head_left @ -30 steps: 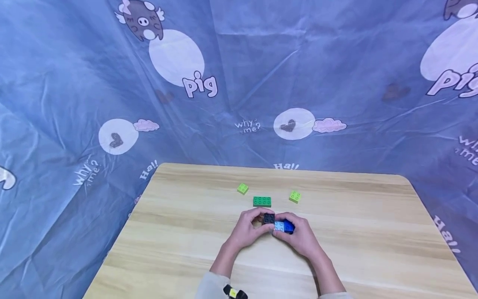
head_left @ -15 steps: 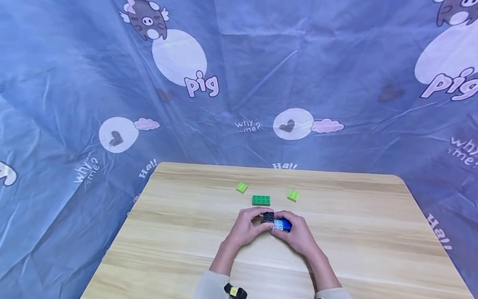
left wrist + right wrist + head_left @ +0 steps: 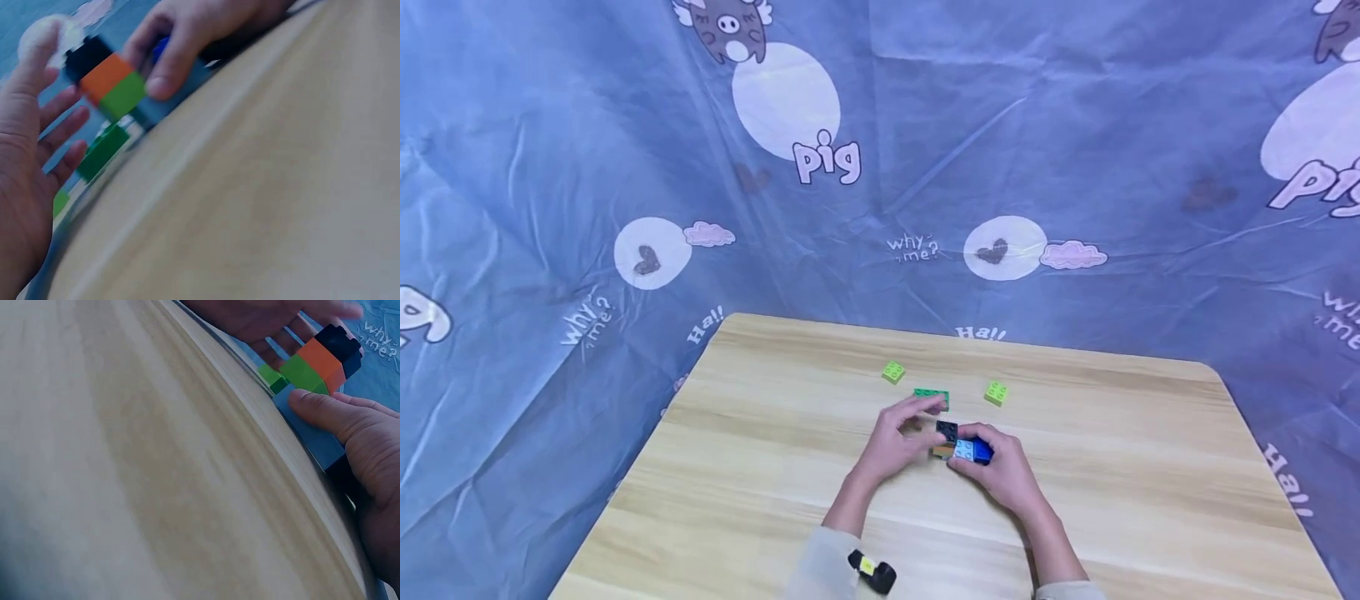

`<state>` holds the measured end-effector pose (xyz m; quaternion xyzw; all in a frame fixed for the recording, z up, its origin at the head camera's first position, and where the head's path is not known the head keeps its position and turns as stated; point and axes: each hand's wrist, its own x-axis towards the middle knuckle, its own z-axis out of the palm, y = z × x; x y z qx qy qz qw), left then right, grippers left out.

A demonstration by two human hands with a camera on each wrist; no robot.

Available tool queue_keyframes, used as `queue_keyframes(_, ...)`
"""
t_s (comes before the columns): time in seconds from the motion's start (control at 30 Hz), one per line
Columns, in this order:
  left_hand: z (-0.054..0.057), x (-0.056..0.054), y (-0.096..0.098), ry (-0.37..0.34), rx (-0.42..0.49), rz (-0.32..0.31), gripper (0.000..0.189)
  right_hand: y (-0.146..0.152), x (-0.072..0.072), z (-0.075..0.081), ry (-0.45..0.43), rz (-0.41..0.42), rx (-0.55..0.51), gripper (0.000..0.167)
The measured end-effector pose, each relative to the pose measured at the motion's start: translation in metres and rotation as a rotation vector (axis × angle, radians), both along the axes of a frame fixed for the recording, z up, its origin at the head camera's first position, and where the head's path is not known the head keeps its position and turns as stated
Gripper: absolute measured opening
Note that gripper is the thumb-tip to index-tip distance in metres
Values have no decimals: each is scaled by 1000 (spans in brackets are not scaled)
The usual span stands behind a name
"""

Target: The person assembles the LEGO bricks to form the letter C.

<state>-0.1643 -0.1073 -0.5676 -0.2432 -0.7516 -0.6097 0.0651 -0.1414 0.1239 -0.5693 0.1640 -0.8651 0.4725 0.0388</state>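
Observation:
My right hand (image 3: 1006, 468) grips a light blue toy brick (image 3: 964, 451), thumb on its near side. A dark blue brick (image 3: 982, 452) sits at its right end, partly covered by that hand. At the left end rises a stack: a lime green brick (image 3: 124, 95) below, an orange brick (image 3: 107, 76) in the middle, a black brick (image 3: 947, 431) on top. Just left of the stack, my left hand (image 3: 891, 442) has its fingers spread and holds nothing. Its fingertips partly cover a dark green brick (image 3: 928, 392) in the head view.
Two small lime bricks lie farther back on the table: one at left (image 3: 892, 372), one at right (image 3: 996, 393). The wooden table (image 3: 760, 417) meets a blue printed cloth (image 3: 850, 275) behind and at the sides.
My left hand has let go of the black brick's stack and moved slightly away, its fingers opening toward the dark green brick. The right hand keeps its grip. The head view has shifted slightly.

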Motion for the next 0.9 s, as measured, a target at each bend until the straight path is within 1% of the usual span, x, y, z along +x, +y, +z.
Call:
queue_keyframes(0.03,2,-4,-3,-18,21,43,50,0,0,0,-7,0,-10,42)
queue_keyframes(0.07,4,-8,-7,-28,39,102,49,-1,-1,1,-16,-3,-20,42)
queue_keyframes(0.1,5,-13,-11,-42,57,174,47,-1,-1,2,-19,-5,-26,42)
queue_keyframes(0.17,7,-23,-18,-31,74,335,44,-2,-2,3,-40,-14,-34,43)
queue_keyframes(0.2,7,-28,-22,-16,67,412,44,-2,-2,4,-47,-17,-34,43)
queue_keyframes(0.23,7,-32,-25,-3,51,477,45,-2,-2,5,-53,-17,-33,43)
queue_keyframes(0.27,6,-35,-27,16,30,521,46,-2,-3,6,-58,-21,-29,43)
queue_keyframes(0.3,5,-38,-28,34,-1,547,46,-2,-3,6,-63,-23,-26,43)
queue_keyframes(0.33,4,-40,-30,57,-37,556,47,-1,-3,7,-73,-26,-25,44)
queue_keyframes(0.37,3,-41,-30,74,-72,551,48,-1,-2,7,-78,-25,-23,44)
queue_keyframes(0.47,0,-42,-30,93,-145,500,50,0,-2,7,-91,-14,-16,43)
queue_keyframes(0.53,-1,-43,-29,81,-189,473,53,0,-2,8,-97,-2,-13,43)
queue_keyframes(0.57,-2,-43,-28,67,-228,470,55,0,-3,8,-96,3,-11,43)
queue_keyframes(0.73,-3,-50,-24,21,-474,480,61,2,-10,8,-84,17,-13,41)
queue_keyframes(0.8,-3,-51,-21,13,-512,487,57,4,-12,7,-90,21,-14,41)
queue_keyframes(0.9,-5,-49,-16,-9,-514,500,49,8,-11,6,-108,17,-13,42)
